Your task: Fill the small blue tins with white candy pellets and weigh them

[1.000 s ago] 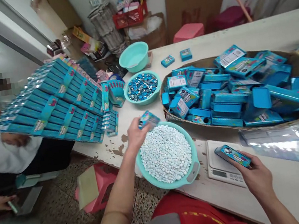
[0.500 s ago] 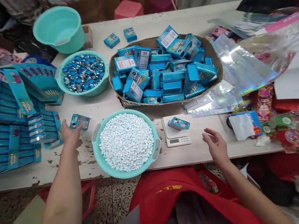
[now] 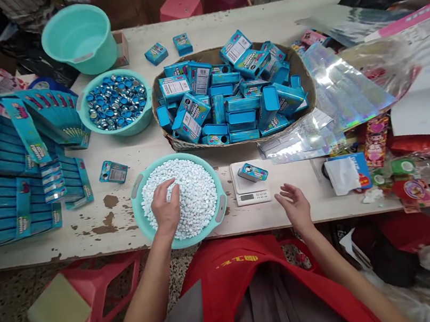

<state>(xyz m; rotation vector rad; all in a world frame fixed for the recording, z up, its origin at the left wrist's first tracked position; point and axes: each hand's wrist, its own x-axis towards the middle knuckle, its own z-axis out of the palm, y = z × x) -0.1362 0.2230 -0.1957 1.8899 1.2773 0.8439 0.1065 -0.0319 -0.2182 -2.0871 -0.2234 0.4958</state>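
Box (image 3: 255, 172) occupies the scale (image 3: 242, 186) — right hand (image 3: 297, 208) released beside it, left hand (image 3: 165, 209) over candies (image 3: 201, 199), grip unclear.

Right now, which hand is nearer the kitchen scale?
Right. The right hand hovers just off the scale's right side, empty; the left hand is farther left, over the white pieces in the teal basin.

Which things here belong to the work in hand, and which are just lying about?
Likely in use: white pieces in a basin; scale bearing a blue box; round caps; cardboard tray.

Apparently lying about: shiny sheets; rear pink stool.
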